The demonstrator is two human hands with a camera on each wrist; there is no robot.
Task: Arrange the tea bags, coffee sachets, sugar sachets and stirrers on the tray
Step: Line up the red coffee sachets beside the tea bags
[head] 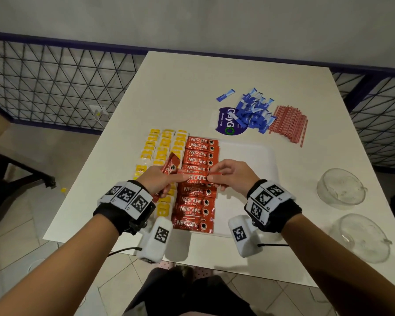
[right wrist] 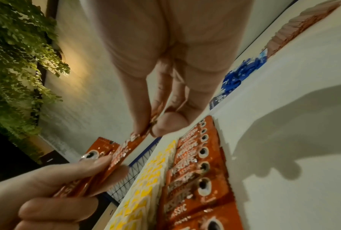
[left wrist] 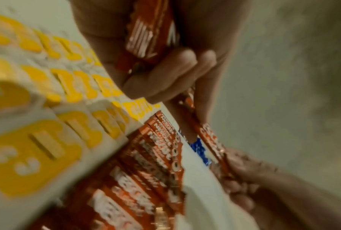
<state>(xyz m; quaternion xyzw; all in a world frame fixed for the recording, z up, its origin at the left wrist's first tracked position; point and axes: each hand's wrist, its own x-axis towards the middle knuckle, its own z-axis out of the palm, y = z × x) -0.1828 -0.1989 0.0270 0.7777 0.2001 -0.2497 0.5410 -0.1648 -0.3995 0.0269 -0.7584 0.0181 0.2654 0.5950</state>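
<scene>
On the white tray (head: 246,176), yellow tea bags (head: 167,144) lie in columns on the left, beside a column of red coffee sachets (head: 197,201). My left hand (head: 177,179) grips a small bundle of coffee sachets (head: 170,166) and pinches one end of a single coffee sachet (head: 197,177). My right hand (head: 214,179) pinches its other end, just above the column. The wrist views show the same single sachet (right wrist: 126,147) between both hands. Blue sugar sachets (head: 253,112) and red stirrers (head: 289,124) lie in piles on the table beyond the tray.
Two glass bowls (head: 341,189) (head: 360,238) stand at the table's right edge. A purple sticker (head: 228,124) lies under the sugar pile. One blue sachet (head: 225,95) lies apart. A wire mesh railing (head: 55,83) runs behind the table.
</scene>
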